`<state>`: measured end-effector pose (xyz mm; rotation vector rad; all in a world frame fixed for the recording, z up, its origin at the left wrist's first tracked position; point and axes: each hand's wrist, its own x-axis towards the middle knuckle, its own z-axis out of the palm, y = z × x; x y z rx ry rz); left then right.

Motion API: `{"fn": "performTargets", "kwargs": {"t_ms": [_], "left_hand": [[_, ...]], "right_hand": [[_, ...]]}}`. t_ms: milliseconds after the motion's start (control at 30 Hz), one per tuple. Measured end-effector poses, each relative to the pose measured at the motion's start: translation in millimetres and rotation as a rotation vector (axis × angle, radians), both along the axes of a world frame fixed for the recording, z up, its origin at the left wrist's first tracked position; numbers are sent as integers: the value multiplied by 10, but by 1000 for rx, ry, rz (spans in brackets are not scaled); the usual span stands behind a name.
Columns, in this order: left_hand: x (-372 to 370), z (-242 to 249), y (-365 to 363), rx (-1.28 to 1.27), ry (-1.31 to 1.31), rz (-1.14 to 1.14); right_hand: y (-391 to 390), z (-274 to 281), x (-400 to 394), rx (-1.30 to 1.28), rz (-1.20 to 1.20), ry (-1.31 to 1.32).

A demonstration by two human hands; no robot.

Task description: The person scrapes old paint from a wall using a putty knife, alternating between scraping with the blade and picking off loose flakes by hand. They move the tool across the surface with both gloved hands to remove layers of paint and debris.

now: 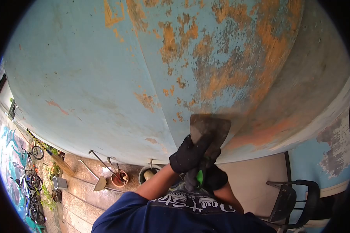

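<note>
A wide-bladed scraper (200,124) with a green handle is held between my hands, its blade against or very close to the peeling light-blue painted surface (105,70). My left hand (186,157), in a black glove, is closed on the scraper near the base of the blade. Lower down, my right hand (214,178), also gloved in black, wraps the handle, where a bit of green shows. Orange and grey-brown patches show through the paint above the blade. My hands hide most of the handle.
A black chair (287,202) stands at lower right. Along the lower left are a reddish-brown pot (119,178), a grey bucket (144,171), a long-handled dustpan (100,184) and a broom (64,165). Bicycles (34,182) and plants stand farther left.
</note>
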<state>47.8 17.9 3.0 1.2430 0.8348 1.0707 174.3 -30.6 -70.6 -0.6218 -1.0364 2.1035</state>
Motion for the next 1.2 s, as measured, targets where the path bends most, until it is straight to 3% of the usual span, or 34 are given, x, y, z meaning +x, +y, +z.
{"fn": "performTargets", "kwargs": {"t_ms": [33, 100, 200, 367, 433, 500, 600, 667, 767, 933, 1000, 1067, 1133, 1200], "left_hand": [[6, 29, 48, 14, 1, 0], [-15, 28, 23, -26, 15, -14], [-50, 37, 26, -180, -24, -87], [-18, 78, 88, -65, -51, -59], [-30, -17, 99, -71, -96, -84], [-40, -212, 102, -54, 7, -79], [13, 109, 42, -70, -19, -1], [-19, 16, 70, -44, -10, -18], [11, 15, 42, -37, -25, -22], [15, 54, 57, -196, -148, -103], [86, -30, 31, -87, -99, 54], [94, 72, 63, -97, -111, 51], [63, 18, 14, -140, -119, 54], [21, -118, 90, -163, -143, -52]], "right_hand": [[69, 8, 20, 14, 0, 1], [104, 61, 36, -57, 302, 388], [81, -53, 24, -72, 285, 358], [217, -143, 68, 2, 271, 241], [246, 71, 44, -29, 284, 295], [232, -275, 51, -1, 305, 381], [348, -123, 69, 40, 375, 472], [261, -117, 85, 25, 422, 470], [243, -172, 105, -7, 318, 238], [276, -19, 119, -6, 401, 369], [191, -103, 85, -15, 341, 382], [228, -75, 92, -18, 278, 388], [217, 133, 90, 0, 366, 452], [215, -142, 74, 4, 352, 491]]}}
